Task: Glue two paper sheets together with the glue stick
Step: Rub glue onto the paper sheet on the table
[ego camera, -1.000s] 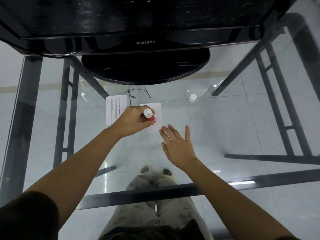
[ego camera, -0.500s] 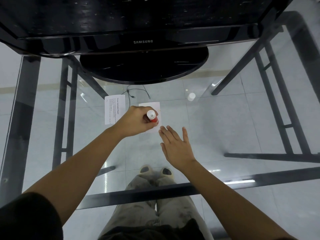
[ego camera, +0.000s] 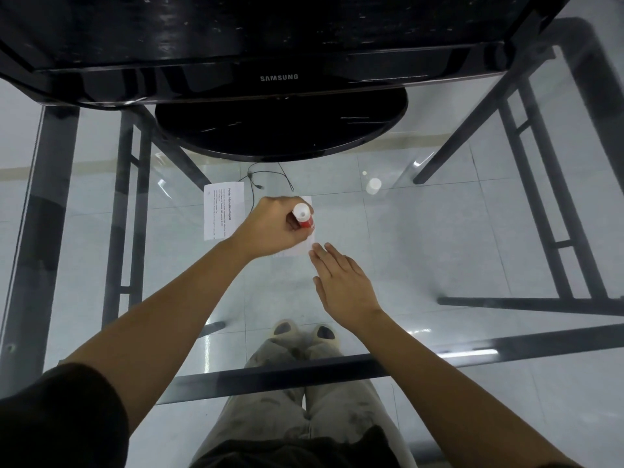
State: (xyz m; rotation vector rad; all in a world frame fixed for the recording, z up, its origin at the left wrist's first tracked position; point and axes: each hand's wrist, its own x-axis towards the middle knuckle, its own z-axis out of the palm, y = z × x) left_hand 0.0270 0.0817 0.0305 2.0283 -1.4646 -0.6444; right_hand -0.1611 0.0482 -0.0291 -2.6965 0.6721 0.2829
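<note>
My left hand (ego camera: pixel 270 228) is closed around a red glue stick (ego camera: pixel 304 218) with a white end, held upright over a blank white paper sheet (ego camera: pixel 299 248) on the glass table. Most of that sheet is hidden under the hand. A second sheet (ego camera: pixel 221 211), printed with text, lies just to the left on the glass. My right hand (ego camera: pixel 341 282) lies flat with fingers together, its fingertips at the blank sheet's near right corner. The glue stick's white cap (ego camera: pixel 373 186) stands apart, farther back to the right.
A black Samsung monitor (ego camera: pixel 277 49) on a round base (ego camera: pixel 280 130) fills the back of the glass table (ego camera: pixel 439 248). A thin black cable (ego camera: pixel 266 177) runs near the sheets. Dark table frame bars, tiled floor and my legs show through the glass.
My left hand with the glue stick has shifted slightly over the blank sheet. My right hand has edged forward to the sheet's corner.
</note>
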